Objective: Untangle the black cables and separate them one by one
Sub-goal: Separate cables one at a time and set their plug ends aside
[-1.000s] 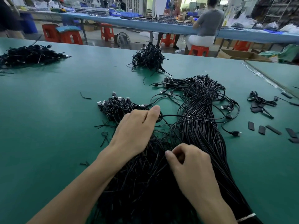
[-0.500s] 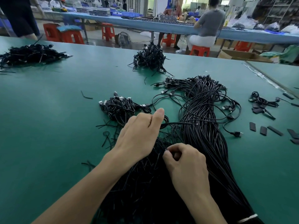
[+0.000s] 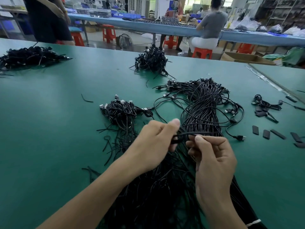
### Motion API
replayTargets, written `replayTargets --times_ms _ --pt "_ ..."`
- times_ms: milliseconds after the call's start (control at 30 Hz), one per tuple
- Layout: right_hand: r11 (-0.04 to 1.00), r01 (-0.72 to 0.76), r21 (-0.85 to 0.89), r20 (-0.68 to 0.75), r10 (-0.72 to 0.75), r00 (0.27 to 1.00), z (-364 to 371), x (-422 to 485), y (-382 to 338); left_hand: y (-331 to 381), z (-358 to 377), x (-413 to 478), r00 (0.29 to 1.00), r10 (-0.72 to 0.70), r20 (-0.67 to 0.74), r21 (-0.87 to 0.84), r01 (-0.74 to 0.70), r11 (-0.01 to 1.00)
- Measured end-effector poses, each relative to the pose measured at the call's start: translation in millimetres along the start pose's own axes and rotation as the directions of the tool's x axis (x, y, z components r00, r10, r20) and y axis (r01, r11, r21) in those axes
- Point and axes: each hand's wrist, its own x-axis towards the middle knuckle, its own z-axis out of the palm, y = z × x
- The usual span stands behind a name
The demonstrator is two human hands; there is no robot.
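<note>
The cable (image 3: 200,133) pinched between the left hand (image 3: 153,146) and the right hand (image 3: 212,162) is blurred, so its end cannot be made out. The back of the left hand hides much of what it grips. Both forearms cover the near part of the bundle (image 3: 203,113), which runs off the bottom edge. The pile (image 3: 28,57) at the far left corner of the desk (image 3: 49,129) is cut by the picture's left edge.

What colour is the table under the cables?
The table is plain dark green, with no pattern. The head view, the only one, shows it.
</note>
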Motion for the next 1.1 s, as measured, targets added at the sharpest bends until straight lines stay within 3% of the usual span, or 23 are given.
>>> replayTargets --times_ms 133,267,367,500,633,700,800,867,933,1000,1100 --pt "0.992 -0.020 0.126 0.070 0.011 0.998 7 -7 -2 3 9 -2 0.992 -0.021 0.127 -0.053 0.028 0.998" --pt "0.981 -0.055 0.185 0.139 0.030 0.990 11 -13 0 0 9 -2 0.987 -0.034 0.158 -0.185 0.064 0.981" --pt "0.995 -0.004 0.098 0.207 -0.017 0.978 13 -15 -2 3 10 -2 0.993 0.043 0.113 -0.254 -0.013 0.967" --pt "0.987 0.068 -0.148 0.226 -0.033 0.974 13 -16 0 -2 11 1 0.999 0.029 -0.014 -0.358 -0.032 0.933" --pt "0.939 0.177 -0.296 0.285 -0.090 0.954 15 -20 -2 -2 10 3 0.986 0.064 -0.152 -0.291 -0.106 0.951" --pt "0.850 0.341 -0.400 0.333 -0.212 0.919 13 -20 -2 -3 10 4 0.974 0.073 -0.216 -0.167 -0.110 0.980" --pt "0.588 0.626 -0.512 0.434 -0.452 0.779 8 -20 -1 -7 9 4 0.973 0.043 -0.229 -0.056 -0.057 0.997" --pt "0.401 0.740 -0.541 0.509 -0.544 0.667 3 -18 -1 -7 8 4 0.982 0.030 -0.188 -0.010 -0.033 0.999" --pt "0.282 0.793 -0.541 0.561 -0.582 0.589 0 -15 -2 -9 6 4 0.994 -0.015 -0.112 0.021 0.018 1.000" --pt "0.250 0.823 -0.511 0.603 -0.578 0.550 -3 -10 -4 -9 2 2 0.996 -0.085 0.015 -0.007 0.085 0.996" --pt "0.346 0.826 -0.444 0.657 -0.501 0.563 -3 -7 -8 -3 -3 -1 0.972 -0.133 0.193 -0.055 0.146 0.988"
